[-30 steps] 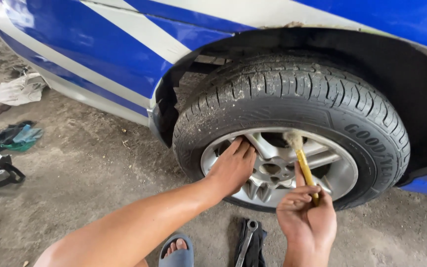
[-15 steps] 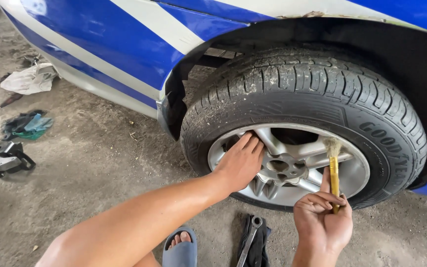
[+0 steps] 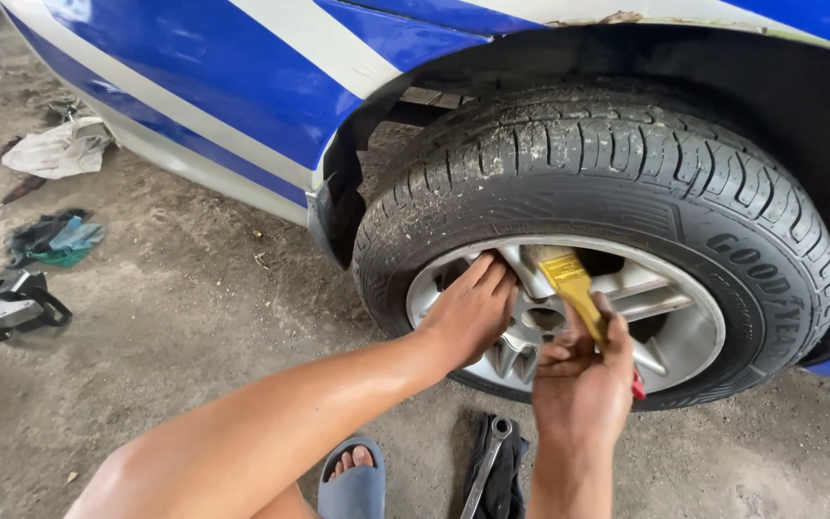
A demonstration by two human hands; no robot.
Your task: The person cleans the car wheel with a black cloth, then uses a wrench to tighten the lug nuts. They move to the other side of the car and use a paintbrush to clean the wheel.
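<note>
Yellow flat brush (image 3: 573,288) in right hand (image 3: 583,384), bristles against ribbed silver alloy wheel (image 3: 665,317)

Dirt floor (image 3: 194,346): wrench (image 3: 485,471), rags (image 3: 55,238)

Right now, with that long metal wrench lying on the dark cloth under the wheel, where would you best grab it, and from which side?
I would take the long metal wrench by the middle of its straight shaft, coming down from above. It lies flat on the dark cloth with its ring end toward the grey alloy wheel, so the slim shaft gives the fingers room on both sides. The right hand, holding the yellow-handled brush, is nearest.
</note>
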